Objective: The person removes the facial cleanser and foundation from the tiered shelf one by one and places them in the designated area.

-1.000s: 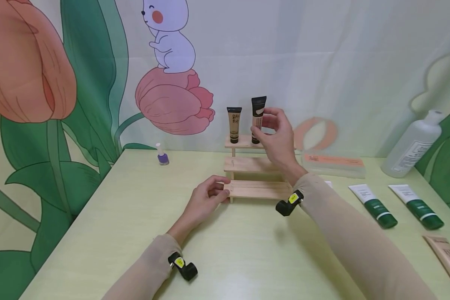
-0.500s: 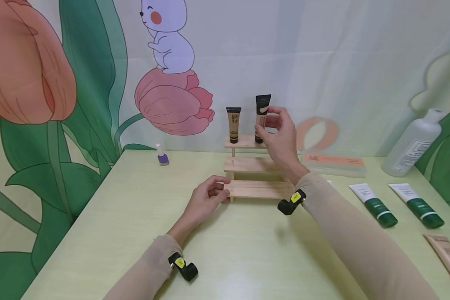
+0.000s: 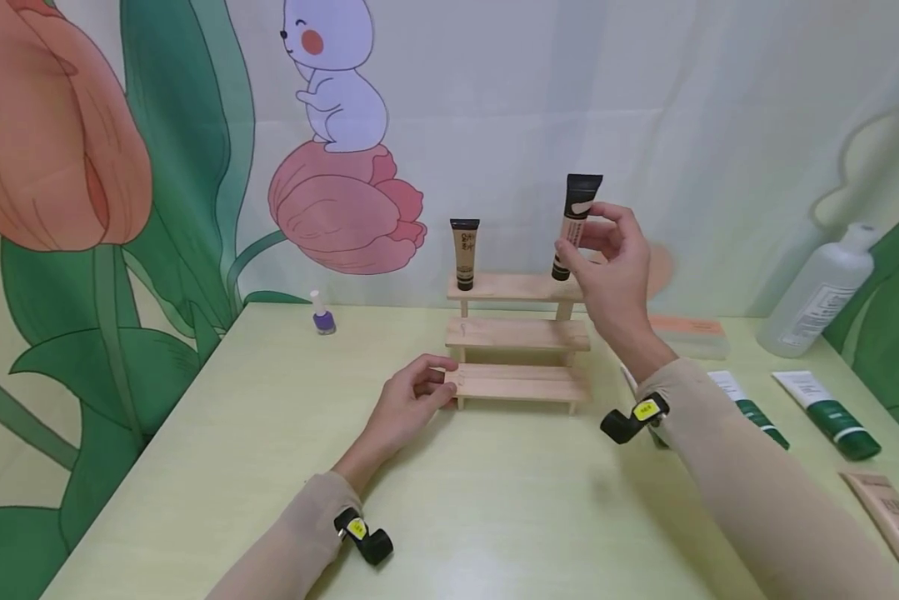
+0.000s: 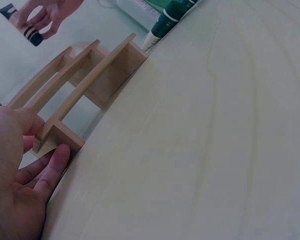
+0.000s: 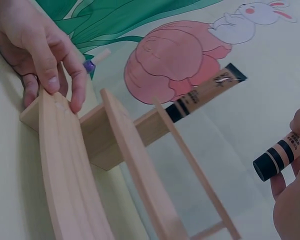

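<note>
My right hand (image 3: 617, 275) pinches a small squeeze tube (image 3: 573, 227), beige with a black crimped end and a black cap, cap down and slightly tilted. It is near the right end of the top tier of a three-tier wooden stand (image 3: 516, 333); in the right wrist view the tube's cap (image 5: 266, 167) shows apart from the shelf. A second tan squeeze tube (image 3: 465, 254) stands upright on its black cap at the top tier's left end. With thumb and fingers, my left hand (image 3: 412, 400) grips the left end of the bottom tier, seen close in the left wrist view.
Purple nail polish (image 3: 324, 320) stands at the back left. To the right lie green-and-white tubes (image 3: 831, 421), a beige tube (image 3: 884, 512) and a clear flat box (image 3: 689, 337). A large white bottle (image 3: 820, 292) stands at the back right, before a printed curtain.
My right hand has moved the squeeze tube to the right along the top tier, raising and tilting it a little. My left hand stays on the stand.
</note>
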`<state>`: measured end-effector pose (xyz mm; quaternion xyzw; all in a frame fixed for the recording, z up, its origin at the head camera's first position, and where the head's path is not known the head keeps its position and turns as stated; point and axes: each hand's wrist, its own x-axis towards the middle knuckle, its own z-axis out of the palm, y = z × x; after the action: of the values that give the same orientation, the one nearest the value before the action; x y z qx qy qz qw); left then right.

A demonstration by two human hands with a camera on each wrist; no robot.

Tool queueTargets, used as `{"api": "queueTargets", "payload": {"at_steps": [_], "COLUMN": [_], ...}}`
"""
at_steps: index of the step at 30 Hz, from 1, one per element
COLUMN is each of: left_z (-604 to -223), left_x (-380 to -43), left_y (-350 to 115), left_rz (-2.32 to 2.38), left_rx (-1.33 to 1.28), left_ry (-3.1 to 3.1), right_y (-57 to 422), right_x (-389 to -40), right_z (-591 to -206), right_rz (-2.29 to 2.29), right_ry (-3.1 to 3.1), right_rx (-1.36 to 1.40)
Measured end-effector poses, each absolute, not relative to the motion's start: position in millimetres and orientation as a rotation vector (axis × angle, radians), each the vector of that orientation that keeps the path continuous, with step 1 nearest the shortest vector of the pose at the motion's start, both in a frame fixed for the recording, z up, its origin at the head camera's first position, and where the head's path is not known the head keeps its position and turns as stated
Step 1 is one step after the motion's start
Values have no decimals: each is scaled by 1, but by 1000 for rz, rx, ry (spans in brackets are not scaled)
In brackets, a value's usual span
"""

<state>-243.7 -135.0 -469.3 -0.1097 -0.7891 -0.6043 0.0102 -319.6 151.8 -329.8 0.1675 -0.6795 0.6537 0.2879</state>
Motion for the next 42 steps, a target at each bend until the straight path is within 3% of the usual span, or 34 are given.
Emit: {"api": "queueTargets", "payload": {"at_steps": [24, 37, 42], "left_z": [-469, -469, -469], "left_x": [-244, -244, -244], "left_y": [-139, -135, -134], "left_rz": [-1880, -1877, -1877], "left_rx": [-337, -357, -346], "left_ry": [-2477, -2476, -2472], "right_y": [291, 335, 340], "right_x": [-249, -199, -181], "right_z": [-319, -350, -364], "right_rz": [1753, 1355, 1411], "right_ry": [-1568, -1948, -1972], "right_rx": [196, -111, -125]}}
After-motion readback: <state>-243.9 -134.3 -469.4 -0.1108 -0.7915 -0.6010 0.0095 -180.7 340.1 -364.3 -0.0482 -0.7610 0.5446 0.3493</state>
